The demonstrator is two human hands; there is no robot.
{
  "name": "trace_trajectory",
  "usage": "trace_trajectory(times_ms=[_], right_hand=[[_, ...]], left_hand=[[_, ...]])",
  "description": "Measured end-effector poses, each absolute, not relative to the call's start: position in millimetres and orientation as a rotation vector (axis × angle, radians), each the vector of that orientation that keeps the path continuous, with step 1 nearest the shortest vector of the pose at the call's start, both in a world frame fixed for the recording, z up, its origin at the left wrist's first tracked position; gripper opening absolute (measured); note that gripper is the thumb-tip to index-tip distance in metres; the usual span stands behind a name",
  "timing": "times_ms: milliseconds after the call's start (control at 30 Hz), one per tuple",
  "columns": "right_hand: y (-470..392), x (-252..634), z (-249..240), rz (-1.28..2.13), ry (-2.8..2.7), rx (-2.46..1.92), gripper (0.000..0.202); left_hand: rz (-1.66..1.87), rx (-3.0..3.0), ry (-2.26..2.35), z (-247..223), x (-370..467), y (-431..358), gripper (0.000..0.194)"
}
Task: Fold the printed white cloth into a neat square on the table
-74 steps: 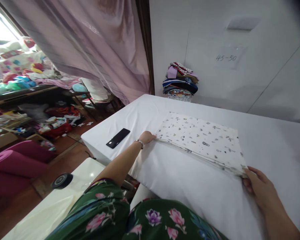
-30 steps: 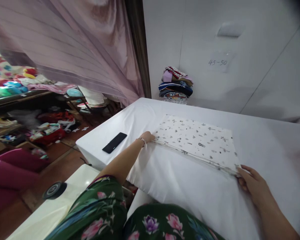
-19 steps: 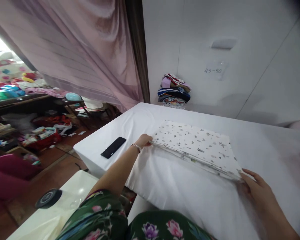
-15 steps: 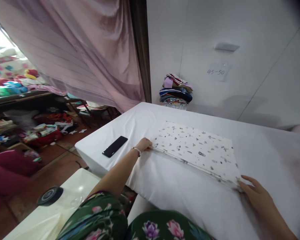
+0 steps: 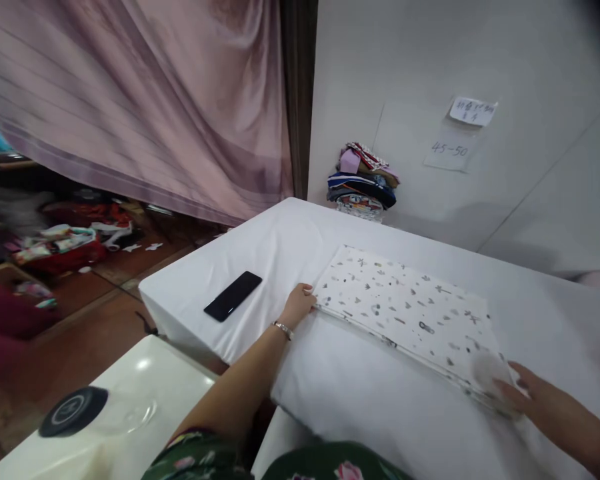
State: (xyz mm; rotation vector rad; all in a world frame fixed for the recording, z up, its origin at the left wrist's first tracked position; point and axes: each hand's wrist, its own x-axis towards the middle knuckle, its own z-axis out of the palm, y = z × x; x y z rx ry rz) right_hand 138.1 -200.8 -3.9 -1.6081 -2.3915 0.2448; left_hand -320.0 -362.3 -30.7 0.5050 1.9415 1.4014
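A folded white cloth (image 5: 395,303) with a small grey and dark print lies flat on the white-covered table (image 5: 370,393). My left hand (image 5: 299,305), with a bracelet at the wrist, pinches the cloth's near left corner. At the near right corner is my right hand (image 5: 530,392), closed on the cloth's edge. A pale patch there is smeared by motion, so the exact shape of that corner cannot be made out. To the left of my left hand lies a black phone (image 5: 233,296).
A stack of folded clothes (image 5: 363,180) stands behind the table against the wall. A pink curtain (image 5: 195,113) hangs at the left. Left of my lap, a white surface (image 5: 145,380) bears a clear container with a black lid (image 5: 74,411). Paper signs (image 5: 449,151) hang on the wall.
The view has shifted slightly. Around my right hand the cloth's near right corner has become a blurred, pale shape. My left hand remains at the left corner.
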Motion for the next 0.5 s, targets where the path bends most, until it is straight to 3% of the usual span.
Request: trace_trajectory(times_ms=[100,333,500], right_hand=[[-207.3,72.1,19.8,0.264,-2.536,-1.451,0.060],[-253.1,-153.9,27.1,0.470,-3.093,-0.263,0.055],[-231.5,-235.5,-5.7,0.441,-3.177,-0.386,0.069]], left_hand=[[1.418,0.534,1.932,-39.8,-321.5,-361.2,0.035],[1.469,0.526,1.842,-46.6,-323.9,-364.5,0.037],[1.449,0.563,1.820,-47.7,-327.7,-365.8,0.035]])
